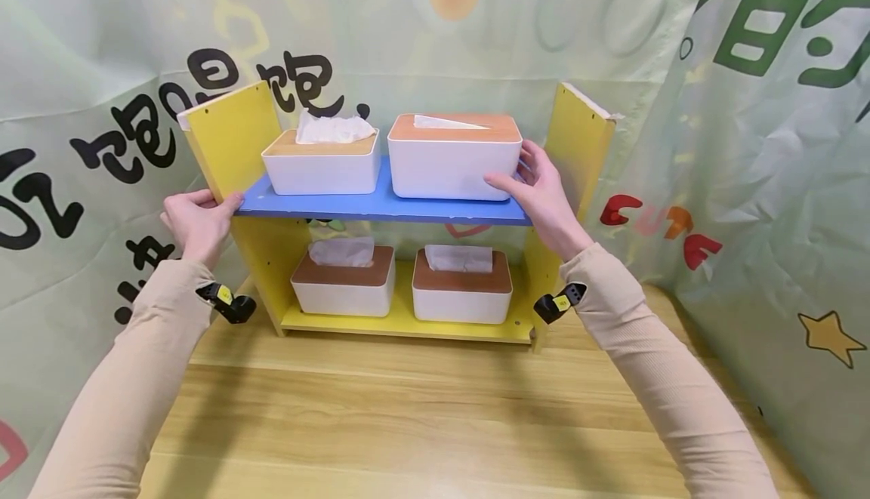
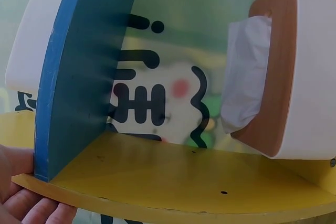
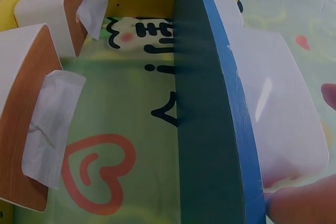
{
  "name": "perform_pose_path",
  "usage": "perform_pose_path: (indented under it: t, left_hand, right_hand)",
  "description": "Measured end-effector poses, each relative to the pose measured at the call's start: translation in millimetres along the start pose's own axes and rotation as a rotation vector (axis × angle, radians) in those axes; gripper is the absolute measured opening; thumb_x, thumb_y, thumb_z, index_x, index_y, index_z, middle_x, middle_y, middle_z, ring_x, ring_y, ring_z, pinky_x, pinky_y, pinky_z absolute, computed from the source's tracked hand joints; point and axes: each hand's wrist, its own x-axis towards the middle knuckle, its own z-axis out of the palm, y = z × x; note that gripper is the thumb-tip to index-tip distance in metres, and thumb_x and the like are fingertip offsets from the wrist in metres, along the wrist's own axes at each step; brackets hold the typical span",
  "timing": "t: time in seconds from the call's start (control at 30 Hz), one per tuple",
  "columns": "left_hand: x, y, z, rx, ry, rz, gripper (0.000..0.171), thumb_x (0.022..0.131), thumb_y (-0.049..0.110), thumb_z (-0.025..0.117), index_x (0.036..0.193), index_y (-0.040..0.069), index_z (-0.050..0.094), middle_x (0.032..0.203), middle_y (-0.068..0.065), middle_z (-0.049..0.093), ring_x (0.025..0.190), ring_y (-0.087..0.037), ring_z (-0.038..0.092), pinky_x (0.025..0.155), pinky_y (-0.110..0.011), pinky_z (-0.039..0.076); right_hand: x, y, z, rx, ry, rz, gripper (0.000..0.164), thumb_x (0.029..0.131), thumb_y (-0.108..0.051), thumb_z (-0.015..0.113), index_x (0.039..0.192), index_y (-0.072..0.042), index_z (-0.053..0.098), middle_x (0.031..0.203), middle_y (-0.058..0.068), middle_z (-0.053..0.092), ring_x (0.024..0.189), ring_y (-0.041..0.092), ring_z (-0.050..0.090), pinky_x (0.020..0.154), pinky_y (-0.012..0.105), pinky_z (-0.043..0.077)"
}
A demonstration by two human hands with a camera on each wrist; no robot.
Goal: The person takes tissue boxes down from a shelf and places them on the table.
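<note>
Right hand (image 1: pixel 545 195) grips the big tissue box (image 1: pixel 451 161) by its right end on the blue shelf (image 1: pixel 382 204); left hand (image 1: pixel 198 221) clasps the yellow side panel (image 1: pixel 234 140). Positioning, seemingly; next probably wants a gentle square-up.

our bare left hand (image 1: pixel 200 223), bare right hand (image 1: pixel 544 197), beige left sleeve (image 1: pixel 136 378), matching right sleeve (image 1: pixel 669 378), creased near cuffs (image 1: pixel 590 259), black left wrist camera (image 1: pixel 238 309), black right wrist camera (image 1: pixel 546 309), yellow label (image 1: pixel 224 294) on each

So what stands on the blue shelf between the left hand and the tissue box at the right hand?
In the head view, a smaller tissue box with a tissue poking from its lid, then a narrow bare strip of blue shelf.
</note>
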Motion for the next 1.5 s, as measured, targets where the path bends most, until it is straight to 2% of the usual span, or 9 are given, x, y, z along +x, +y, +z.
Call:
perform_pose_path:
  t: [0.1,0.27,0.43,0.5,0.8,0.97,1.17,1.3,1.5]
  left_hand:
    - [-0.1,0.4,-0.1,-0.001,0.0,0.007,0.052,0.086,0.035,0.077,0.127,0.004,0.068,0.043,0.038,0.04,0.127,-0.012,0.036,0.112,-0.037,0.024]
    - [-0.4,0.9,0.0,-0.009,0.002,0.014,0.052,0.086,0.034,0.077,0.126,0.003,0.068,0.042,0.038,0.039,0.135,-0.018,0.035,0.112,-0.037,0.024]
    - [-0.5,0.6,-0.1,-0.001,0.009,0.015,0.05,0.085,0.034,0.077,0.125,0.004,0.07,0.042,0.038,0.04,0.117,-0.005,0.034,0.111,-0.036,0.024]
    - [-0.5,0.6,-0.3,0.0,0.008,0.013,0.05,0.085,0.034,0.077,0.125,0.005,0.07,0.042,0.038,0.04,0.115,-0.004,0.034,0.111,-0.036,0.024]
    - [0.4,1.8,0.5,0.008,0.01,0.015,0.05,0.085,0.034,0.077,0.126,0.005,0.069,0.042,0.038,0.04,0.119,-0.01,0.036,0.111,-0.037,0.025]
    - [0.1,1.6,1.3,0.0,0.009,0.021,0.051,0.086,0.033,0.077,0.126,0.004,0.068,0.042,0.037,0.039,0.135,-0.021,0.035,0.112,-0.037,0.025]
    - [0.0,0.6,1.6,-0.002,0.01,0.013,0.05,0.086,0.032,0.077,0.127,0.004,0.068,0.043,0.038,0.039,0.133,-0.019,0.034,0.112,-0.037,0.024]
    - [0.2,-0.5,1.9,-0.013,0.01,0.02,0.05,0.086,0.031,0.077,0.127,0.003,0.068,0.042,0.038,0.039,0.137,-0.021,0.033,0.114,-0.037,0.023]
    - [-0.3,-0.9,1.4,-0.004,0.022,0.031,0.049,0.085,0.032,0.077,0.125,0.003,0.069,0.042,0.038,0.039,0.118,-0.01,0.036,0.112,-0.037,0.023]
  right_hand:
    - [4.4,1.2,0.9,-0.004,0.009,-0.009,0.085,0.09,-0.024,0.073,0.159,-0.014,0.024,0.165,0.009,0.03,0.154,0.025,0.028,0.127,0.039,0.023]
    - [9.7,3.1,2.1,-0.011,0.011,-0.016,0.082,0.089,-0.023,0.074,0.156,-0.012,0.028,0.16,0.011,0.037,0.15,0.025,0.034,0.126,0.038,0.026]
    - [13.7,2.9,3.7,-0.021,0.013,-0.014,0.082,0.089,-0.023,0.074,0.156,-0.012,0.029,0.158,0.013,0.039,0.144,0.027,0.039,0.125,0.04,0.028]
    - [15.7,3.1,4.2,-0.034,0.015,-0.012,0.081,0.089,-0.025,0.074,0.155,-0.012,0.03,0.156,0.013,0.041,0.141,0.027,0.041,0.123,0.041,0.03]
    - [25.2,1.1,1.7,-0.076,-0.004,-0.01,0.078,0.088,-0.026,0.076,0.152,-0.013,0.033,0.148,0.01,0.048,0.129,0.023,0.046,0.118,0.042,0.036]
    - [31.7,-1.5,-1.8,-0.103,-0.017,0.013,0.082,0.087,-0.028,0.076,0.154,-0.013,0.031,0.152,0.009,0.046,0.133,0.023,0.044,0.12,0.042,0.033]
    - [38.4,-0.9,-6.1,-0.059,-0.062,0.03,0.079,0.088,-0.026,0.076,0.154,-0.014,0.034,0.151,0.009,0.047,0.131,0.022,0.047,0.119,0.04,0.035]
    - [41.2,-0.9,-8.6,-0.032,-0.09,0.037,0.079,0.088,-0.026,0.076,0.153,-0.014,0.035,0.149,0.009,0.049,0.128,0.02,0.049,0.118,0.039,0.035]
    - [48.6,0.4,-12.5,0.02,-0.132,0.024,0.076,0.088,-0.021,0.076,0.153,-0.014,0.036,0.146,0.01,0.05,0.128,0.02,0.049,0.118,0.04,0.034]
